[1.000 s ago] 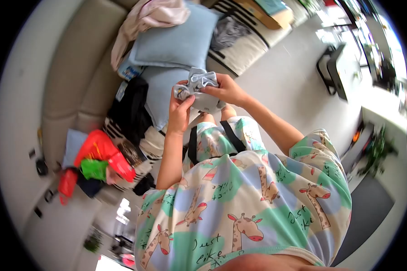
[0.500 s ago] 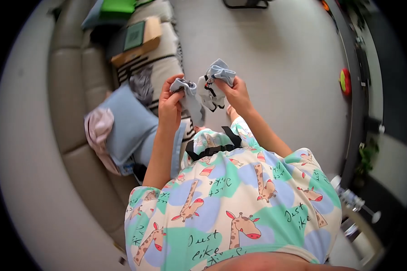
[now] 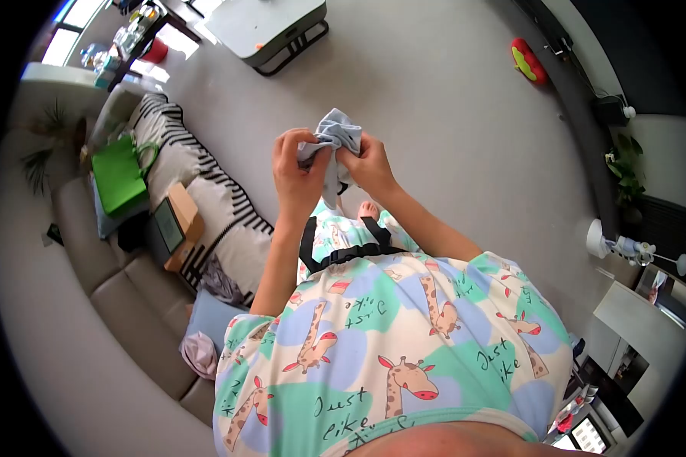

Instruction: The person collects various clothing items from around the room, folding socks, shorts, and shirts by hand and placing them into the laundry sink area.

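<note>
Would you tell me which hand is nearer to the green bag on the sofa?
Left: the left hand is on the side toward the green bag; the right hand is farther, beyond the left.

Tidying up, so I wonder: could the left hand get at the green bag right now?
Probably not: the left hand holds the pale blue cloth, and the green bag sits toward the far end of the sofa.

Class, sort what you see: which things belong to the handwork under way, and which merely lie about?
In use: crumpled pale-blue fabric; left hand; right hand.

Lying about: bright green handled bag; brown cardboard box; crumpled pale-pink cloth.
</note>
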`<action>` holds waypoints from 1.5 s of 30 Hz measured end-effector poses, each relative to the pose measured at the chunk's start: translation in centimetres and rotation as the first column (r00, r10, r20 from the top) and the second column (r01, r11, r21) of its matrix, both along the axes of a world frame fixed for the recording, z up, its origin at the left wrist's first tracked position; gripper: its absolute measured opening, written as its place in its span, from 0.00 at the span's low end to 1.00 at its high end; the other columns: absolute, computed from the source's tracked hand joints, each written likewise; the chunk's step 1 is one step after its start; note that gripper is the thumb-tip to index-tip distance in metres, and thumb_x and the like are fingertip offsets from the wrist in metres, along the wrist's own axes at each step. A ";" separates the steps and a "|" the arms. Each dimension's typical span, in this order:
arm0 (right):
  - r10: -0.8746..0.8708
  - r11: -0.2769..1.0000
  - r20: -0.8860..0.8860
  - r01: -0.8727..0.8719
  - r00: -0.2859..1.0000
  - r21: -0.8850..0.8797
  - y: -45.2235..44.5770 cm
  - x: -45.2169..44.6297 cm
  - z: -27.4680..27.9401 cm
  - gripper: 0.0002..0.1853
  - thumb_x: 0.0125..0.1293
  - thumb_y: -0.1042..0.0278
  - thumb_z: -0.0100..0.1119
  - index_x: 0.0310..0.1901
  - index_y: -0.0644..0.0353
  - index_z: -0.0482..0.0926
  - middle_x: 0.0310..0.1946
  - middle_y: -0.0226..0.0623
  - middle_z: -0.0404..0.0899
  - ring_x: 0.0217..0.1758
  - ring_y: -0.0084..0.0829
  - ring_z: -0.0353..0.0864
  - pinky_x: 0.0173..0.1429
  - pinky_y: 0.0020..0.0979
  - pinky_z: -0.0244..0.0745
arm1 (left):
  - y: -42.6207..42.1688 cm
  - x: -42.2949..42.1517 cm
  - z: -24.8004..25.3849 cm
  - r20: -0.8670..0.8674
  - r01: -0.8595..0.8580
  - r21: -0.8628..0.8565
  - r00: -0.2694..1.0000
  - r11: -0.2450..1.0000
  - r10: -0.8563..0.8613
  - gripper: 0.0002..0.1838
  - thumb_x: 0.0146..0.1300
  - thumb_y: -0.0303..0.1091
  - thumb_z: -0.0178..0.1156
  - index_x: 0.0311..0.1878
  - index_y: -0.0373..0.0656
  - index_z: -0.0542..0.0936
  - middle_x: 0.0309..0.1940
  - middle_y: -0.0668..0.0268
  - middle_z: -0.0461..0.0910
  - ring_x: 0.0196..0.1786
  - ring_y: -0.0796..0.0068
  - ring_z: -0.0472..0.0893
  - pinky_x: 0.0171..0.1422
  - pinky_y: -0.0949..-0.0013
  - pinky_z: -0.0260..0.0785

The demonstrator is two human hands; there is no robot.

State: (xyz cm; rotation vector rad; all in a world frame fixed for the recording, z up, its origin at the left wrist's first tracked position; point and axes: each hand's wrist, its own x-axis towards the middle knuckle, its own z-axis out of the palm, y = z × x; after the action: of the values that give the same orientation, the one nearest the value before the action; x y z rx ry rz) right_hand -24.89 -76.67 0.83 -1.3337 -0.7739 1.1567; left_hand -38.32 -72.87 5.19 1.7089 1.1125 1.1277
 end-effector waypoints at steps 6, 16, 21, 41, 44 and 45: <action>-0.100 0.992 0.013 0.098 0.995 0.085 14.6 7.4 -1.9 0.10 0.60 0.68 0.65 0.41 0.63 0.82 0.30 0.28 0.83 0.34 0.14 0.75 0.38 0.24 0.73 | 15.1 6.7 -1.1 -0.148 0.188 0.272 0.977 0.944 -0.152 0.09 0.57 0.26 0.68 0.38 0.42 0.77 0.36 0.65 0.77 0.32 0.74 0.76 0.30 0.72 0.68; -0.323 0.944 0.050 0.319 0.945 0.082 37.0 21.7 2.2 0.11 0.65 0.63 0.65 0.40 0.63 0.83 0.27 0.25 0.80 0.30 0.14 0.71 0.34 0.24 0.70 | 41.1 22.7 1.9 -0.185 0.352 0.131 0.927 0.927 -0.326 0.10 0.63 0.33 0.64 0.39 0.40 0.73 0.30 0.58 0.76 0.30 0.56 0.77 0.33 0.61 0.69; -0.227 0.974 0.003 0.227 0.974 -0.012 47.2 30.1 0.2 0.13 0.63 0.60 0.68 0.42 0.61 0.82 0.31 0.24 0.80 0.35 0.13 0.73 0.40 0.23 0.71 | 52.6 32.0 0.7 -0.183 0.308 0.199 0.944 0.930 -0.273 0.11 0.62 0.32 0.65 0.38 0.40 0.72 0.32 0.59 0.73 0.28 0.56 0.75 0.31 0.61 0.68; 0.375 0.923 -0.234 -0.384 0.897 0.008 106.6 55.4 0.5 0.14 0.64 0.68 0.67 0.49 0.61 0.80 0.43 0.30 0.82 0.46 0.20 0.79 0.51 0.26 0.75 | 105.2 52.8 -1.1 0.108 0.015 0.071 0.994 0.997 -0.023 0.36 0.53 0.18 0.67 0.66 0.42 0.67 0.61 0.57 0.72 0.61 0.64 0.75 0.61 0.65 0.72; 0.153 0.980 -0.620 -0.197 0.769 -0.002 116.3 56.9 2.9 0.16 0.66 0.68 0.64 0.53 0.63 0.76 0.47 0.33 0.81 0.49 0.25 0.80 0.52 0.28 0.76 | 114.9 54.5 0.6 0.191 0.240 -0.267 0.962 0.933 -0.193 0.50 0.52 0.24 0.70 0.76 0.46 0.52 0.62 0.56 0.71 0.64 0.63 0.73 0.64 0.62 0.69; 0.146 0.983 -0.628 -0.181 0.764 0.008 119.2 57.8 3.5 0.17 0.66 0.68 0.64 0.54 0.63 0.76 0.48 0.34 0.80 0.50 0.26 0.80 0.52 0.29 0.76 | 117.6 55.3 1.3 0.259 0.309 -0.400 0.941 0.863 -0.216 0.51 0.52 0.25 0.70 0.76 0.46 0.52 0.62 0.56 0.71 0.63 0.64 0.73 0.64 0.62 0.70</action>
State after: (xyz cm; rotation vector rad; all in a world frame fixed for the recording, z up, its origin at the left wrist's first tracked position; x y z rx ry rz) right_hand 32.96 42.55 4.28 -0.8309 -0.3651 1.6546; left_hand 16.95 44.70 6.49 1.3084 0.8850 0.7872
